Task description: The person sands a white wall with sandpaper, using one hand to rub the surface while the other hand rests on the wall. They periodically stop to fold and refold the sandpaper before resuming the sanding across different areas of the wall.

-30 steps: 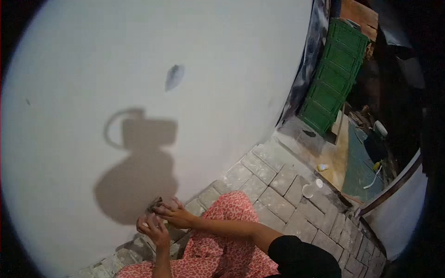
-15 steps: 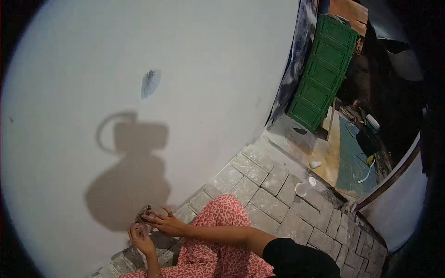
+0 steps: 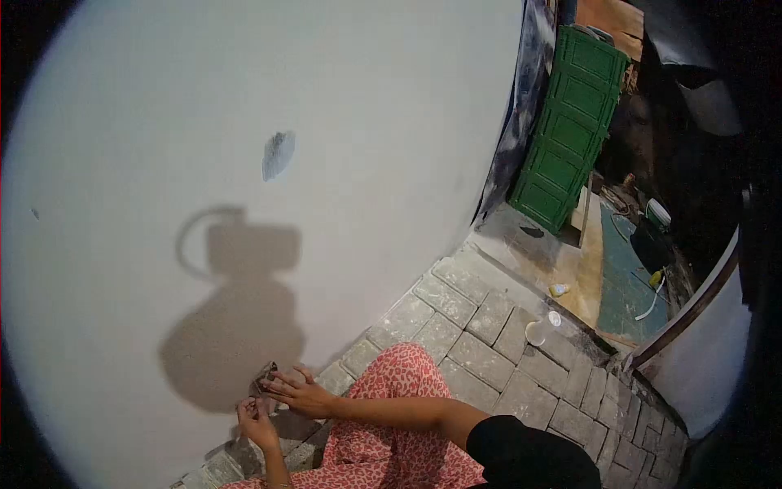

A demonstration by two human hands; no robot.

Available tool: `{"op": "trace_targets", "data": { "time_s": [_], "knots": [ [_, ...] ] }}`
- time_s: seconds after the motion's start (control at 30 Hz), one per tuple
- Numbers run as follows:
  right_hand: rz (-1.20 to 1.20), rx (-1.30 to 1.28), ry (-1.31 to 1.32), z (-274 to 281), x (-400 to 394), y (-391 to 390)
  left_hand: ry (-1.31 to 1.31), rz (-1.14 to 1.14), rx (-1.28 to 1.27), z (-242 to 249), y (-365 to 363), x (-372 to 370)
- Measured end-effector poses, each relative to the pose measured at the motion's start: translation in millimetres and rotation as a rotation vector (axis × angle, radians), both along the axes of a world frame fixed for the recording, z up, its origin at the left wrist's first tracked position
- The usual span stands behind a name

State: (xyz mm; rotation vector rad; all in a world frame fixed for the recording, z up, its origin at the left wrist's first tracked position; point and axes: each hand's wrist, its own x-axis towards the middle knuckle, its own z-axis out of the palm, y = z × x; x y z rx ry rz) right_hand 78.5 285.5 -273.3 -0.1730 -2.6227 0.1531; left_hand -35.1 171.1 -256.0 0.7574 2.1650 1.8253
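Note:
Low on the pale wall [image 3: 391, 163], my right hand [image 3: 301, 397] reaches across with its fingers stretched out and apart. Its fingertips overlap a small dark, ragged-looking patch or piece [image 3: 265, 373] at the wall, too small to name. Just below and to the left, my left hand [image 3: 258, 425] has its fingers drawn together in a pinch close to the right fingertips. I cannot tell what is between them. A large shadow [image 3: 232, 342] of a head and body falls on the wall above both hands.
A grey smear [image 3: 278, 155] marks the wall higher up. Grey paving blocks [image 3: 472, 359] run along its foot, under my knee in pink patterned trousers [image 3: 399, 379]. A clear plastic cup [image 3: 542, 328] lies on the paving. A green panel [image 3: 570, 130] leans at the back right.
The whole view has shifted slightly, so the wall marks and paving appear a little further right. Both hands remain close together at the same low spot on the wall.

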Motion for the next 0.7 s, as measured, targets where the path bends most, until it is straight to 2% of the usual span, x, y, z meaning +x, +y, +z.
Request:
{"op": "trace_targets", "data": {
  "time_s": [0.17,0.2,0.27,0.37,0.43,0.5,0.6,0.7],
  "knots": [
    [-0.018,0.114,0.075,-7.0,-3.0,1.4,0.063,-0.041,-0.168,7.5,-2.7,5.5],
    [-0.026,0.114,0.08,-2.8,-2.1,0.3,0.068,-0.048,-0.169,-0.6,-2.2,2.8],
    [0.029,-0.024,0.098,4.0,1.4,-2.1,-0.024,-0.142,0.022,-18.0,-0.4,-2.6],
    [0.028,-0.027,0.002,10.9,5.2,0.3,-0.013,-0.073,-0.138,-22.1,-0.2,-2.9],
    [0.009,0.008,0.05,7.5,3.0,0.9,0.018,-0.129,-0.116,-39.6,-3.6,-13.6],
    [-0.002,0.051,0.091,3.5,1.2,3.1,0.043,-0.178,-0.086,-33.5,-0.6,-11.3],
    [-0.009,0.056,0.118,0.7,0.5,2.2,0.074,-0.099,-0.122,-23.0,-1.0,-3.5],
    [0.003,-0.029,0.072,2.9,1.0,-0.2,-0.003,-0.121,-0.171,-14.3,-3.4,-5.6]
  ]
}}
